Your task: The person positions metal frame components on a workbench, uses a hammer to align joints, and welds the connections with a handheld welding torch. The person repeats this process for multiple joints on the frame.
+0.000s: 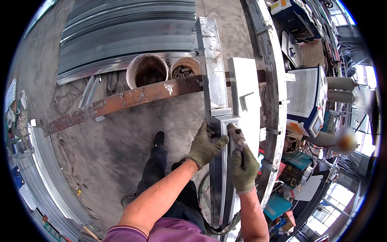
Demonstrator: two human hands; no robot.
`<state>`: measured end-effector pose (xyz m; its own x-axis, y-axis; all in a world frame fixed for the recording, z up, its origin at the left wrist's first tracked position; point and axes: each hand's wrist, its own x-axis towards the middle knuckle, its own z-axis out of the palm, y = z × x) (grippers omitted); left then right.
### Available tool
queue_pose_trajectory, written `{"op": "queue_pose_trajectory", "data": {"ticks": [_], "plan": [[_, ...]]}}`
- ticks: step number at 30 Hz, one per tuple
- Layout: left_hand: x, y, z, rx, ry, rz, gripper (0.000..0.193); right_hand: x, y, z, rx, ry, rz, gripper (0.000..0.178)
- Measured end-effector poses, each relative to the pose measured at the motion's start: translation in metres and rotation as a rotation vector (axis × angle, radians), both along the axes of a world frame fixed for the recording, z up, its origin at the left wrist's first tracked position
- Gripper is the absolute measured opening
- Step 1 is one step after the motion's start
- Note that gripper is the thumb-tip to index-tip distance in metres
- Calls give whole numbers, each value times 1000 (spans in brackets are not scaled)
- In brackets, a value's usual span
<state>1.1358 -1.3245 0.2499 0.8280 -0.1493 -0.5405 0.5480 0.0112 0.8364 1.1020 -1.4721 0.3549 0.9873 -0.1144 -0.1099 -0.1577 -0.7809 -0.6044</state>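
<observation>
Your left hand (204, 146), gloved, has its fingers curled over the left edge of the grey metal channel (222, 161), grasping it near its upper end; the fingertips are hidden behind the edge. Your right hand (243, 167), also gloved, is clenched around a dark-handled tool (238, 139) whose head rests on the channel's top; what kind of tool it is cannot be made out. The channel lies on the rusty beam (121, 101) with a longer steel section (211, 64), its lower end hidden behind your body.
</observation>
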Motion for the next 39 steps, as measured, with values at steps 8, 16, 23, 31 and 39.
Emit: {"op": "queue_pose_trajectory", "data": {"ticks": [8,16,23,31,39], "plan": [[-3,-3,-11,54,-58,47,90,-7,6,-10,-6,-108,-14,36],[15,9,8,-7,-6,-23,99,-3,15,-4,-104,55,-50,36],[8,4,-31,197,-344,-10,117,-17,15,-24,-54,-21,-86,38],[25,21,-29,335,-551,-195,116,-41,12,-22,172,136,-317,35],[32,21,-22,473,-543,-283,97,-39,14,-13,284,152,-472,32]]}}
